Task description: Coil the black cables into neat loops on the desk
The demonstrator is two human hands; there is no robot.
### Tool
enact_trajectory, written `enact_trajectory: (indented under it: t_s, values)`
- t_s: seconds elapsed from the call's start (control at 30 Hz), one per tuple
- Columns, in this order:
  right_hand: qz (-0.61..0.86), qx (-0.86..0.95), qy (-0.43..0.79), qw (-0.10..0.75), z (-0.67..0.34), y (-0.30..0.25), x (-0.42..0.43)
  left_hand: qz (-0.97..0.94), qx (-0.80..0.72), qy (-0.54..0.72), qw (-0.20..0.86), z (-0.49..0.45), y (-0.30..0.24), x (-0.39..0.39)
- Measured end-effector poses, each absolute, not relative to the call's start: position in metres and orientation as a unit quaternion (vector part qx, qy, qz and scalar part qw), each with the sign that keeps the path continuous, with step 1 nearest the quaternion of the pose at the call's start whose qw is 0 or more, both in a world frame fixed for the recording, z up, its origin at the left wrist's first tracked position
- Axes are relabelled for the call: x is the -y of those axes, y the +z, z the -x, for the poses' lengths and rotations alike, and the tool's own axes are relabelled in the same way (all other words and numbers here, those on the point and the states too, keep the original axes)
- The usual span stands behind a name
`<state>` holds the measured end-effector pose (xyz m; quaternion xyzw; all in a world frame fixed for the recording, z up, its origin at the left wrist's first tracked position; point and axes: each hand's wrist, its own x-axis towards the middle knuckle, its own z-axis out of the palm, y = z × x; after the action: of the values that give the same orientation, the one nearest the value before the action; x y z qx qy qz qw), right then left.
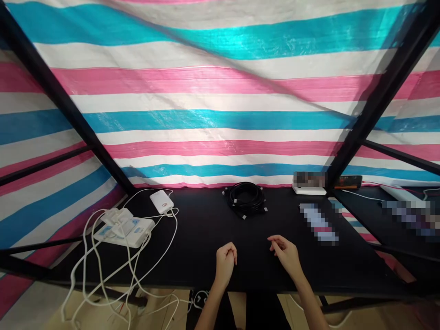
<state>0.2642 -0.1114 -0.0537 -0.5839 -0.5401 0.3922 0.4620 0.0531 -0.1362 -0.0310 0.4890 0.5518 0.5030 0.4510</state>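
Observation:
My left hand [226,265] rests near the front edge of the black table [192,247], its fingers curled in and nothing visible in them. To its right, my right hand [286,256] hovers or rests over the table with fingers loosely bent and a gap by the thumb; it holds nothing that I can see. The two hands are apart, palms turned inward. Beyond them, near the back edge, lies a coiled bundle of black cables [246,198] with several pale-tipped plugs around it. Neither hand touches the coil.
On the left sit a white power strip [139,233] with plugs, tangled white cords [99,266] hanging over the edge, and a white power bank [161,201]. A white box [309,189] stands back right, near a blurred-out flat item [318,222]. Black frame posts [381,96] flank the table.

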Motion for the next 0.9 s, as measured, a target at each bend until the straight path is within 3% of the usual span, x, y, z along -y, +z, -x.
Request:
enact_trajectory:
  t_s: [0.9]
  values:
    - [0.594, 0.553, 0.381, 0.444, -0.2654, -0.0571, 0.1116, -0.498, -0.569, 0.473, 0.452, -0.0556, -0.0311, 0.1347]
